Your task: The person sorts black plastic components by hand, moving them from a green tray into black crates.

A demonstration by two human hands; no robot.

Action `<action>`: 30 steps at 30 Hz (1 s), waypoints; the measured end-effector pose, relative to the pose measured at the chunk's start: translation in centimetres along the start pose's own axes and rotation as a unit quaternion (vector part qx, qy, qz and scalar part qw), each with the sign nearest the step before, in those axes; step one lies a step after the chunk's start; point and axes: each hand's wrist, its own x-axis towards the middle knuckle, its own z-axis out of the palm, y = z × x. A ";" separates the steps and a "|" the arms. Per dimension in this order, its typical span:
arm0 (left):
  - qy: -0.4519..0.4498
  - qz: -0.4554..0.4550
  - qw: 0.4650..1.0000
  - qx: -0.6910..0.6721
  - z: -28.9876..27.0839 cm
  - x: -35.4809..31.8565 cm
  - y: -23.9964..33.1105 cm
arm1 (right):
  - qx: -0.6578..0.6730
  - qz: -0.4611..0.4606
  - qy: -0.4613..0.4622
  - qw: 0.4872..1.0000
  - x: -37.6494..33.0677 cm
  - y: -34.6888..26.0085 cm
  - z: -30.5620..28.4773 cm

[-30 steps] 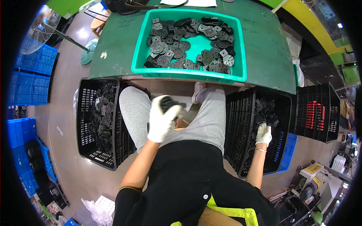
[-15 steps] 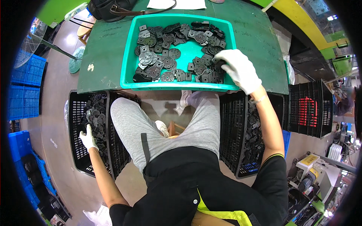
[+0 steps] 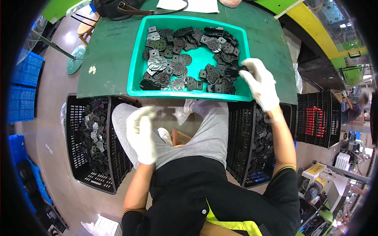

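Note:
A teal plastic tray (image 3: 189, 94) sits on the green table, holding many black plastic parts (image 3: 179, 70), each with a round disc and a square tab. My gloved right hand (image 3: 260, 85) is at the tray's right wall, thumb and fingers closed on a black plastic part (image 3: 242, 69) over the inner edge. Its outline merges with the parts beneath. My gloved left hand (image 3: 141, 135) is raised above my left thigh, short of the tray's front edge. Motion smears its fingers, and nothing can be made out in them.
Black crates of similar parts stand on either side of my legs, a left crate (image 3: 92, 175) and a right crate (image 3: 246, 157). More black crates (image 3: 318, 118) are stacked farther right. A dark bag (image 3: 114, 10) and white paper (image 3: 193, 5) lie behind the tray on the table (image 3: 106, 59).
My left hand has left the left crate and swung right and up over my thigh. My right hand has shifted slightly right and down, still gripping at the tray's right side.

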 end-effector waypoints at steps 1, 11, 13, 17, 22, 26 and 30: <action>-0.055 -0.016 0.997 -0.041 1.4 -0.8 0.1 | 0.145 0.096 0.029 0.984 -1.5 -1.0 0.5; -0.137 -0.302 0.783 -0.526 8.1 -3.4 1.4 | -0.037 -0.163 -0.039 0.985 -3.0 -2.7 2.9; -0.137 -0.301 0.785 -0.523 7.6 -3.2 1.0 | -0.213 -0.201 0.010 0.956 0.5 0.4 2.7; -0.102 -0.359 0.791 -0.485 7.0 -3.2 0.9 | -0.386 -0.347 -0.035 0.854 4.6 4.2 3.8; -0.134 -0.377 0.695 -0.597 6.7 -2.7 0.2 | -0.395 -0.363 -0.126 0.835 6.3 4.3 3.5; -0.138 -0.379 0.707 -0.581 6.7 -2.4 0.7 | -0.368 -0.320 -0.122 0.864 5.8 3.9 2.1; -0.146 -0.376 0.679 -0.614 6.8 -2.6 -0.6 | -0.201 -0.223 -0.054 0.952 3.2 2.4 1.9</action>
